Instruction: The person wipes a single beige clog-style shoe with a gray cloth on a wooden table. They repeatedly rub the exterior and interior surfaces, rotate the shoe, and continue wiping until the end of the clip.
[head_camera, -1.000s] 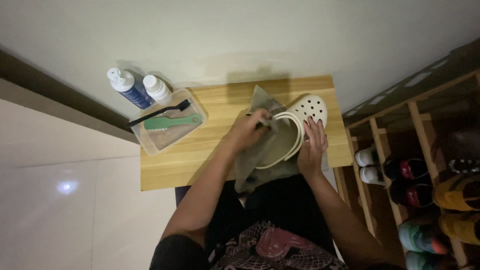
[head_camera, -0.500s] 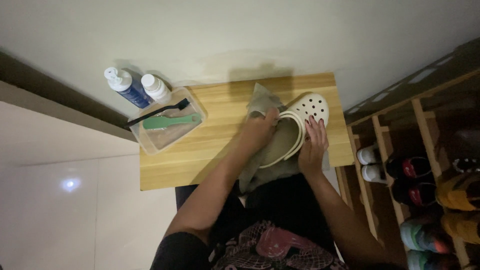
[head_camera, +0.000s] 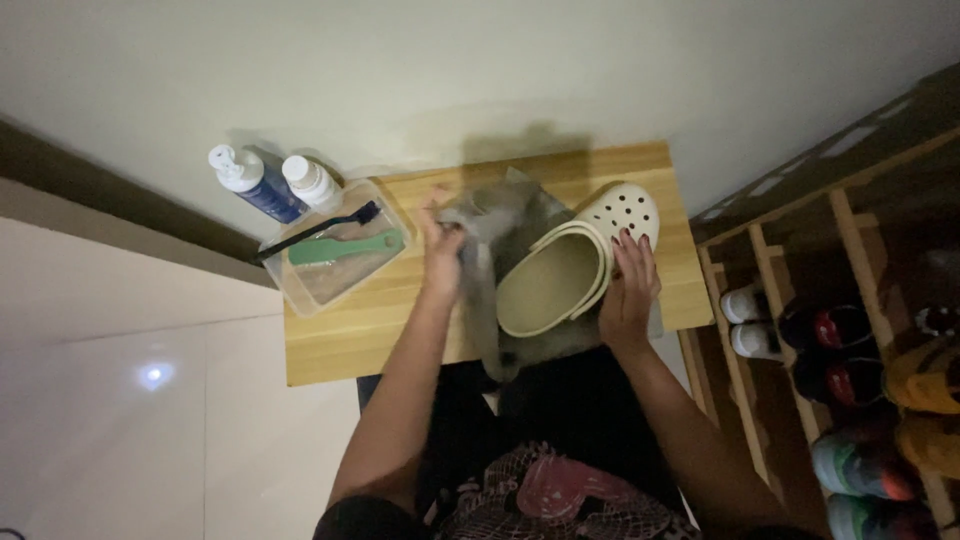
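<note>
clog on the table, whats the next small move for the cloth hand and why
Probably bring the left hand and its grey cloth back onto the clog and wipe its rim. The cloth hand sits left of the clog, apart from it, while the right hand braces the clog on its side on the table, opening facing the cloth.

left hand (head_camera: 440, 245) and grey cloth (head_camera: 500, 230): motion-blurred | shoe rack (head_camera: 850, 330): cut off right
</note>
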